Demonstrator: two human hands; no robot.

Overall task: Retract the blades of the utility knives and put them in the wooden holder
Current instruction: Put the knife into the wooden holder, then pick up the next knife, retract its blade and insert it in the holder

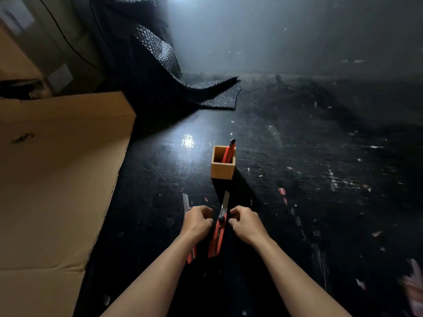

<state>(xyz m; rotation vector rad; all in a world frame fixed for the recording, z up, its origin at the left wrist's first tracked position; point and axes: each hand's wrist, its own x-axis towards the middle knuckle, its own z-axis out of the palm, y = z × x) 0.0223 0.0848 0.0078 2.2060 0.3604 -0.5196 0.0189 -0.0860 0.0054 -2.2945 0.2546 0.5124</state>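
Partly hidden under left hand (197, 221): another knife (191, 253).

Holder: square open-topped light wooden holder (222, 166), upright on the black worktop.
Stowed knife: red-and-black utility knife (229, 152) leaning in its 2 o'clock corner.
Near knife: red utility knife (218, 234) at the holder's 6 o'clock, blade out toward 12.
Third knife: red-handled knife (191, 253) at 8 o'clock, mostly hidden.
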